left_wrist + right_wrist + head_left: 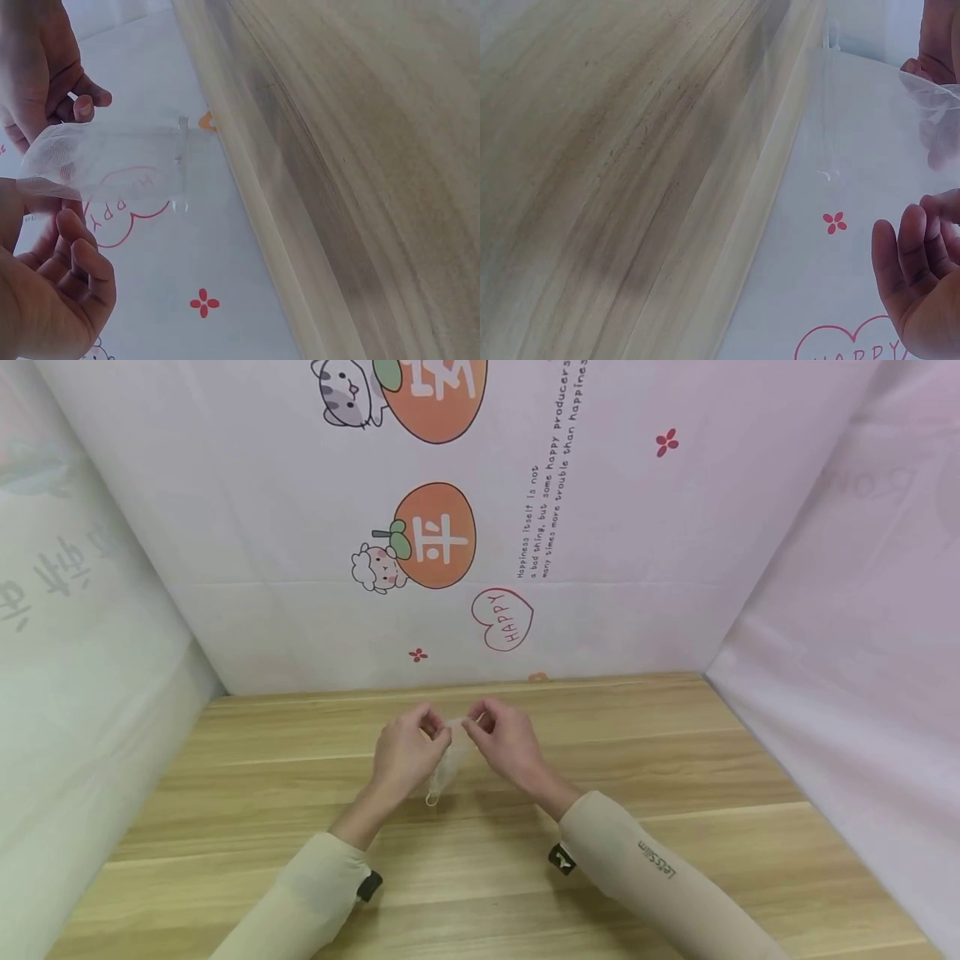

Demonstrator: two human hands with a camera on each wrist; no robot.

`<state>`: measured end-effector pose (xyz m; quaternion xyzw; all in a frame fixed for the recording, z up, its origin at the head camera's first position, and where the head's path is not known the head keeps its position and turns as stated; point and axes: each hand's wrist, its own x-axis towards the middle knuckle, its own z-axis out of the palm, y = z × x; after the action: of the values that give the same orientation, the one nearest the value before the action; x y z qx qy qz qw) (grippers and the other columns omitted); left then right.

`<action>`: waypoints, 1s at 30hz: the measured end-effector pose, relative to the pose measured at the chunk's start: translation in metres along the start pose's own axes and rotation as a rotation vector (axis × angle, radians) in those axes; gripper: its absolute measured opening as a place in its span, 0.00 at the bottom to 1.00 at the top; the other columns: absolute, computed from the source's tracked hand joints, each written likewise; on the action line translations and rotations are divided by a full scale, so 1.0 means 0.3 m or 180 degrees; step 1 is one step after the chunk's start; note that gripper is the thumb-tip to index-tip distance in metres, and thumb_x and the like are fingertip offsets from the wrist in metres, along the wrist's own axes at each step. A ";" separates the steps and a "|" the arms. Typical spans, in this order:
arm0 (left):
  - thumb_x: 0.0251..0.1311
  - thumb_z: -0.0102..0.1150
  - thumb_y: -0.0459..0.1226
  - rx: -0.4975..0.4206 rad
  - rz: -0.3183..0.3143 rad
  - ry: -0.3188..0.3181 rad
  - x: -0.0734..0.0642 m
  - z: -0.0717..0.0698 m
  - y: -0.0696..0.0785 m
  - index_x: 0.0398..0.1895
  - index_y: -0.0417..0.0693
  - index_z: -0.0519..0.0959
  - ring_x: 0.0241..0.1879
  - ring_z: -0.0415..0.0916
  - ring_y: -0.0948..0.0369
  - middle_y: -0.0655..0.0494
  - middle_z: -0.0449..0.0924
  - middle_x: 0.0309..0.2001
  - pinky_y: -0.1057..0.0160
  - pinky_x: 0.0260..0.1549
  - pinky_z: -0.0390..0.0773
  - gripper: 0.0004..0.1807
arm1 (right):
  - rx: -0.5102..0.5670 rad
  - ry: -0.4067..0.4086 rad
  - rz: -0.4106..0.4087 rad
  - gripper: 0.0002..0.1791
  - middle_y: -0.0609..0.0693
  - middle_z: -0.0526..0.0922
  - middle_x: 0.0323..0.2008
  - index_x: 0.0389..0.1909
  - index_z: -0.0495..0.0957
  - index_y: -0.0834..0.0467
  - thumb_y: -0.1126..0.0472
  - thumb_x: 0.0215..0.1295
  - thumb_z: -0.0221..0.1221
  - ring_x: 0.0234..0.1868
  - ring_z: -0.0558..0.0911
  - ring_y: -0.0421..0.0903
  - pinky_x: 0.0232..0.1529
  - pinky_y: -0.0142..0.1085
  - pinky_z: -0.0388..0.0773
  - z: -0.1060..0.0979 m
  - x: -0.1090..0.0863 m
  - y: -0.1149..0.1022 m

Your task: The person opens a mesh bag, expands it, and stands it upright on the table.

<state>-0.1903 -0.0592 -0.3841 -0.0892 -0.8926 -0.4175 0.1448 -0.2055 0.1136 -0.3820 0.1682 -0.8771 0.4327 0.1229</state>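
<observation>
Between my two hands hangs a small see-through bag (447, 770) of thin, sheer material. My left hand (408, 747) pinches one side of its upper edge with thumb and fingertips. On the other side, my right hand (510, 743) pinches the same edge. In the left wrist view, fine mesh-like folds show on the bag (127, 157) near the fingers, and a narrow band crosses its far end. A thin pale loop (431, 800) dangles from the lower end. The other fingers of both hands are loosely bent.
Below the hands lies a wood-grain table (480, 877). A white printed cloth (600, 610) rises behind its back edge, with more white cloth on the left (90, 610) and right (847, 652). Each sleeve carries a dark strap tab near the wrist.
</observation>
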 end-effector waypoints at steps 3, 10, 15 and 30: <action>0.58 0.64 0.36 0.0011 -0.0099 0.0001 -0.001 -0.005 0.002 0.29 0.53 0.78 0.14 0.65 0.65 0.63 0.78 0.23 0.66 0.13 0.60 0.04 | -0.0002 0.0022 -0.0005 0.04 0.44 0.77 0.19 0.34 0.79 0.55 0.64 0.67 0.65 0.19 0.74 0.40 0.17 0.31 0.69 -0.001 0.001 0.003; 0.59 0.65 0.40 0.0128 -0.0105 -0.0061 0.003 -0.010 0.003 0.35 0.52 0.80 0.16 0.69 0.63 0.63 0.78 0.23 0.64 0.16 0.67 0.05 | -0.0063 0.0000 -0.0110 0.04 0.43 0.76 0.19 0.35 0.79 0.55 0.65 0.67 0.65 0.20 0.74 0.39 0.19 0.31 0.70 -0.002 -0.005 -0.003; 0.61 0.67 0.42 0.0229 -0.0078 -0.0124 0.013 -0.011 0.003 0.37 0.50 0.81 0.19 0.72 0.63 0.62 0.79 0.24 0.63 0.18 0.70 0.07 | -0.0080 -0.0117 -0.0141 0.07 0.43 0.77 0.21 0.39 0.78 0.56 0.60 0.67 0.66 0.20 0.74 0.40 0.19 0.32 0.72 -0.001 -0.008 -0.019; 0.62 0.65 0.46 -0.0024 -0.0313 -0.0262 0.004 -0.023 -0.019 0.28 0.52 0.84 0.19 0.72 0.62 0.61 0.79 0.21 0.63 0.16 0.69 0.10 | -0.0078 -0.0091 -0.0127 0.14 0.45 0.74 0.21 0.48 0.76 0.57 0.71 0.64 0.63 0.20 0.71 0.39 0.19 0.31 0.69 0.006 -0.005 -0.019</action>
<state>-0.1919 -0.0680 -0.3836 -0.0629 -0.8996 -0.4234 0.0869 -0.2019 0.1091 -0.3796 0.1903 -0.8806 0.4169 0.1210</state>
